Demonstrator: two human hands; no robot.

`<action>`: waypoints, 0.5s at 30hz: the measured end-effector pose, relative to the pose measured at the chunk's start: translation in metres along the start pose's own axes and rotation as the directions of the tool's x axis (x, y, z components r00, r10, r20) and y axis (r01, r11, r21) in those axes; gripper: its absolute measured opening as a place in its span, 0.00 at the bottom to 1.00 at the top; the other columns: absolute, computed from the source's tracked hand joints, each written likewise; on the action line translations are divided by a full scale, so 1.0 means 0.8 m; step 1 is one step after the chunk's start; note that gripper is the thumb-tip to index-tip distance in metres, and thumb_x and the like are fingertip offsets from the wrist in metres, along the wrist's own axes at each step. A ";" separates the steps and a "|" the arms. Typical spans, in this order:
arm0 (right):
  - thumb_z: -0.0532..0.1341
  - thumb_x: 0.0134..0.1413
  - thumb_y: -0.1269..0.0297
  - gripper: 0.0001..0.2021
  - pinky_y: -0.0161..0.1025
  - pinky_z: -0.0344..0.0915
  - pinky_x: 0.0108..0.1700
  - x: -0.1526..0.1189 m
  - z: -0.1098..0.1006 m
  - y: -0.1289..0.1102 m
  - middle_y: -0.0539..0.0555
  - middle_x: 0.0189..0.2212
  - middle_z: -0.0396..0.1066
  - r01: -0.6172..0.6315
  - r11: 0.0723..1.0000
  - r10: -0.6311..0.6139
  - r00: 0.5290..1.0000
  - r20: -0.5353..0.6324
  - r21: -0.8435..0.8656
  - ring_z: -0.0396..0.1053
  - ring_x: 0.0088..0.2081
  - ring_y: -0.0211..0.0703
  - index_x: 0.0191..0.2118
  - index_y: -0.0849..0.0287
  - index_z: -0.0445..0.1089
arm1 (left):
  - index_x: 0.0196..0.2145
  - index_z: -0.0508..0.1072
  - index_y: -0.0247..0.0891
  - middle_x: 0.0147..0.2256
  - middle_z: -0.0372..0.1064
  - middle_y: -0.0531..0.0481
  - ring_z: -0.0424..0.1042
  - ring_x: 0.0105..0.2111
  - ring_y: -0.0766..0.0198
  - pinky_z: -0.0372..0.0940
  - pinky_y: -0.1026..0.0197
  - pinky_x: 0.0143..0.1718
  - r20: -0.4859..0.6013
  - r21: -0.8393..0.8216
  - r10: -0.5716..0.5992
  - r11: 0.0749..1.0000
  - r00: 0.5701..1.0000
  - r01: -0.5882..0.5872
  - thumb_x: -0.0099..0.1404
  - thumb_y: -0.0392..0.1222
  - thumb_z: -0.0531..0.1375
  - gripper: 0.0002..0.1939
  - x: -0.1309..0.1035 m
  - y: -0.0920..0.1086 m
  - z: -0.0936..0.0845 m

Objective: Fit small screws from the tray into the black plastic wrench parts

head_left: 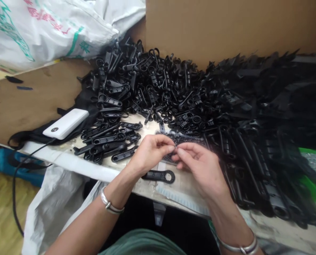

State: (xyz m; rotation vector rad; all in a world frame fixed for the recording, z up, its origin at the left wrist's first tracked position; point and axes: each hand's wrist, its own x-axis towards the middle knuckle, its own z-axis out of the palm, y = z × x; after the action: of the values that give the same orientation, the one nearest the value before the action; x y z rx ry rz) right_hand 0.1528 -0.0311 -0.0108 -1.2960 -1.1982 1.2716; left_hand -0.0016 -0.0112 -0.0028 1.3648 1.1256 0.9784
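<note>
My left hand [154, 152] and my right hand [197, 161] meet over the front of the table, fingertips pinched together. Whatever lies between the fingertips is too small to make out. Beneath and behind them is a shallow clear tray [186, 138] of tiny dark parts, partly hidden by the hands. A black plastic lever with a ring end [160, 176] lies flat just below my left hand, near the table edge. Several similar black levers [108, 140] are piled left of my hands.
A large heap of black plastic parts [163, 78] covers the back and right. At the left lies a white power bank [66, 124] with a black cable. A green tray [313, 187] stands far right, beside cardboard walls [237, 28] and a white sack [51, 32].
</note>
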 end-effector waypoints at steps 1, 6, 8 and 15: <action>0.66 0.49 0.60 0.12 0.35 0.71 0.29 0.001 0.003 0.002 0.54 0.27 0.75 0.016 1.000 -0.016 1.000 -0.012 0.019 0.70 0.24 0.37 0.36 0.63 0.72 | 0.32 0.74 0.31 0.27 0.72 0.51 0.68 0.27 0.69 0.64 0.66 0.31 -0.008 -0.081 -0.040 0.996 0.999 0.039 0.58 0.32 0.61 0.03 -0.001 0.001 0.002; 0.69 0.46 0.62 0.12 0.33 0.70 0.29 0.006 0.008 0.008 0.52 0.25 0.73 0.036 0.998 -0.032 0.997 -0.069 0.045 0.70 0.25 0.36 0.35 0.63 0.73 | 0.31 0.73 0.30 0.26 0.70 0.51 0.67 0.25 0.71 0.63 0.68 0.29 -0.029 -0.039 -0.044 0.998 0.999 0.043 0.59 0.31 0.60 0.02 -0.002 -0.001 0.005; 0.70 0.44 0.63 0.12 0.31 0.69 0.27 0.007 0.007 0.009 0.51 0.24 0.72 0.008 0.996 -0.003 0.998 -0.066 0.086 0.69 0.25 0.35 0.35 0.63 0.73 | 0.31 0.73 0.31 0.26 0.70 0.51 0.67 0.26 0.69 0.63 0.67 0.29 -0.041 0.091 -0.001 0.996 0.999 0.004 0.60 0.32 0.59 0.03 -0.002 -0.005 0.003; 0.71 0.44 0.62 0.13 0.28 0.67 0.25 0.005 -0.001 0.011 0.49 0.20 0.70 -0.051 0.989 0.058 0.997 -0.045 0.142 0.66 0.21 0.32 0.35 0.63 0.74 | 0.37 0.76 0.37 0.33 0.74 0.50 0.70 0.33 0.64 0.62 0.63 0.38 -0.082 0.471 0.246 0.864 0.966 -0.180 0.63 0.36 0.58 0.07 -0.010 -0.007 -0.003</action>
State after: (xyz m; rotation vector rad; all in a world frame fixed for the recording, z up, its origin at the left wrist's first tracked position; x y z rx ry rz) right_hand 0.1541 -0.0276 -0.0202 -1.2568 -1.0264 1.3322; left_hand -0.0060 -0.0186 -0.0079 1.8599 1.3951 1.0148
